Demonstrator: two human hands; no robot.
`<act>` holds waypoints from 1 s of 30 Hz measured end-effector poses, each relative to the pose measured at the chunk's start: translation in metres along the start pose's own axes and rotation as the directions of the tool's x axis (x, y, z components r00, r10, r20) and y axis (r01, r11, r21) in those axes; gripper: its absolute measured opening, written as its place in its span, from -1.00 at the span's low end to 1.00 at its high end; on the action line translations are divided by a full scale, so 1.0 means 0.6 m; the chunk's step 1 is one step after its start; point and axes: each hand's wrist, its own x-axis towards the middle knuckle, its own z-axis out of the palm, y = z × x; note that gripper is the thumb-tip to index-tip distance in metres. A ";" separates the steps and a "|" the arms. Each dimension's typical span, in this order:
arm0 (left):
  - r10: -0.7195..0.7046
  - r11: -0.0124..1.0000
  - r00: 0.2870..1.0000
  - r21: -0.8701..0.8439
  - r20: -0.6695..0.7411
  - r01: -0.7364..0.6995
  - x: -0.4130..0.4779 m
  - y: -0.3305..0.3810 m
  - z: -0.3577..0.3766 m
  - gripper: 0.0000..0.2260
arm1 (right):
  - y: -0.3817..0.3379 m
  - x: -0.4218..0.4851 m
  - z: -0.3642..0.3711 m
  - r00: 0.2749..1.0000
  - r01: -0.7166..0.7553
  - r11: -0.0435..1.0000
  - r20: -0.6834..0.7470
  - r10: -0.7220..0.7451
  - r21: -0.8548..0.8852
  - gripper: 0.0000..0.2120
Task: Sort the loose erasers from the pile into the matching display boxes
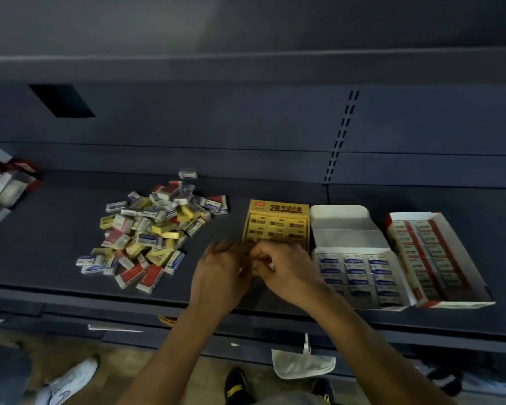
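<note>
Dark grey metal shelf (56, 229) with a slotted back panel, seen from above; tan floor along the bottom of the frame.

Hands: left hand (219, 270) and right hand (278, 270) at lower centre, pressed close together, knuckles touching, all fingers curled inward. The right hand's fingers close on a small pale piece (270, 266), probably an eraser, though blur hides its label. Whether the left hand also grips it cannot be told.

Directly above the hands: yellow cardboard display box (278, 208) marked "2B", with rows of yellow-wrapped erasers inside; its near edge is hidden by the fingers.

Right of it, touching: white cardboard display box (338, 220), lid flap folded back, holding blue-labelled white erasers in rows.

Further right: red-and-white cardboard display box (456, 304), filled with red-labelled erasers.

Left of the hands, apart from them: pile of loose erasers (152, 232), yellow, red and blue wrappers jumbled together. One stray grey-white eraser (187, 174) lies just above the pile.

Far left edge: heap of red-and-white cartons (3, 182), blurred.

Bottom of frame: white cloth face mask (303, 363) hanging at the shelf front, white trainer (70, 381), and black-and-yellow shoe (235, 384).
</note>
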 end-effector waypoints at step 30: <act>-0.246 0.967 0.968 0.082 0.052 0.241 -0.096 -0.208 -0.086 -0.73 | -0.121 0.112 0.177 0.982 0.188 0.948 0.039 -0.184 -0.257 -0.71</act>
